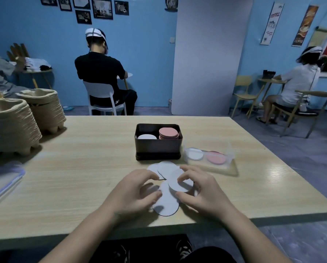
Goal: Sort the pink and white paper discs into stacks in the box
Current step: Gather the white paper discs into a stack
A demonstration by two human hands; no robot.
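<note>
The loose white discs (166, 203) lay overlapping on the pale wood-grain tabletop (83, 168), directly between the two hands and just before the box (157, 149). The right hand (202, 188) pinched one flat round white disc (185, 185) between thumb and fingertips. The left hand (138, 188) curled over the pile; whether it gripped a disc could not be told. Inside the dark, round-cornered box stood a white stack (147, 137) and a taller pink stack (168, 132).

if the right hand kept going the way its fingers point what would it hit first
Beyond the white disc it pinches, the right hand points left over the loose discs, so it would probably meet the left hand first; depth is unclear.
</note>
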